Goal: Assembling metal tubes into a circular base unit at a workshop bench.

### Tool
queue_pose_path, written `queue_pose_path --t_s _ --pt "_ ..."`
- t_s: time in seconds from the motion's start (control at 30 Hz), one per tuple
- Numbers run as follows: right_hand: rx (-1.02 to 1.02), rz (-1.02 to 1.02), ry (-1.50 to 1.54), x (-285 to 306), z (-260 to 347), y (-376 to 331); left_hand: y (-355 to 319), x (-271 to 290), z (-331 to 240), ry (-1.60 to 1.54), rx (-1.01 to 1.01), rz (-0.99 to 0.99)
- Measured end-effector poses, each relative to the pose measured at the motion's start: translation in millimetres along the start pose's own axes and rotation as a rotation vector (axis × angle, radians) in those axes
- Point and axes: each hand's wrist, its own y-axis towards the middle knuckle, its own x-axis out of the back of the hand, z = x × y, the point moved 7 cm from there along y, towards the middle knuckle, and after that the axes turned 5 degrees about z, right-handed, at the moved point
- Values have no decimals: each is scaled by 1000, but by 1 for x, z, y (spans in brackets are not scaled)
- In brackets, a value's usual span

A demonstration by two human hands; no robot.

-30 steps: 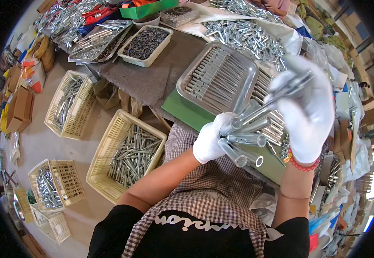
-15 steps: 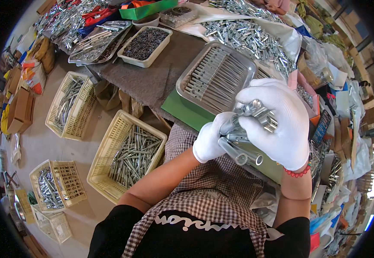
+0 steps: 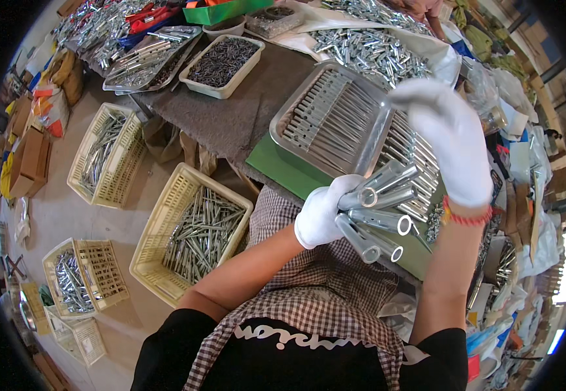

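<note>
My left hand (image 3: 325, 214), in a white glove, is closed around a bunch of shiny metal tubes (image 3: 377, 220), their open ends fanning out toward the right. My right hand (image 3: 449, 140), also gloved, is lifted above the right side of the table near the corner of a metal tray (image 3: 379, 133); its fingers are smeared by motion. Thin metal rods (image 3: 335, 120) lie side by side in the tray. Between the tray and my right forearm, a row of metal rods (image 3: 416, 171) rests on the green surface (image 3: 276, 159).
A heap of short metal tubes (image 3: 371, 55) covers the far table. Beyond the tray to the left stands a tub of dark screws (image 3: 221, 63). Yellow crates (image 3: 141, 251) with metal parts are on the floor at left. Another person's arm (image 3: 435, 26) shows at the far edge.
My right hand has moved off the tubes, up and to the right. My left hand stays with the bunch, whose tubes now show plainly, as does the row of rods beside the tray.
</note>
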Motion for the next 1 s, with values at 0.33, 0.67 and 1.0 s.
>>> queue_pose_path --t_s 0.33,0.67,1.0 --pt "4 142 -612 -102 -124 51 -21 -12 39 -700 311 -111" --pt "-220 102 -818 -107 -121 52 -18 -5 43 -378 260 -98" --pt "-174 98 -459 -101 -130 50 -7 6 10 -13 184 -138"
